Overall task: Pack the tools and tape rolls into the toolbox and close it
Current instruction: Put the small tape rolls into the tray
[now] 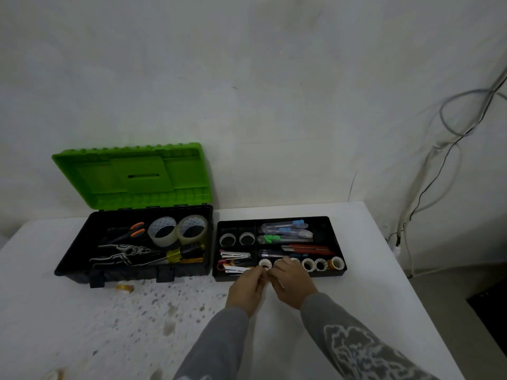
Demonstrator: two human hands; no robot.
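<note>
At the near wall of the black tray (pixel 329 274), the left hand (pixel 245 290) and right hand (pixel 292 283) are side by side, grey sleeves, fingers curled in, fingertips meeting. Can't tell if either is pinching anything: the contact spot is hidden and blurred.

A small white tape roll (pixel 265 263) sits just beyond the left fingertips, in the tray's near row. The right hand covers the next spot in that row. Three more small rolls (pixel 320 264) stand right of it, upright, side by side. Left of the row are two staplers (pixel 236 255).

Mid tray: red utility knife (pixel 307 249). Far side: two mid-size tape rolls (pixel 227 239), each in its own small compartment, and blue-capped pens (pixel 285 227) in the long compartment to their right.

The toolbox (pixel 123 272) is just left of the tray, with its green lid (pixel 131 176) open and tipped back toward the wall. Inside it:
- Near side: pliers (pixel 120 255) and a yellow-handled screwdriver (pixel 175 255).
- Far side: orange-handled scissors (pixel 129 231) and two big clear tape rolls (pixel 192 230).

A loose gold roll (pixel 124 288) lies on the table just in front of the toolbox latches.

The white table (pixel 384 297) has speckled brownish stains on its near-left area. The off-white wall (pixel 274 78) is directly behind, and grey cables (pixel 444 116) hang at far right.
</note>
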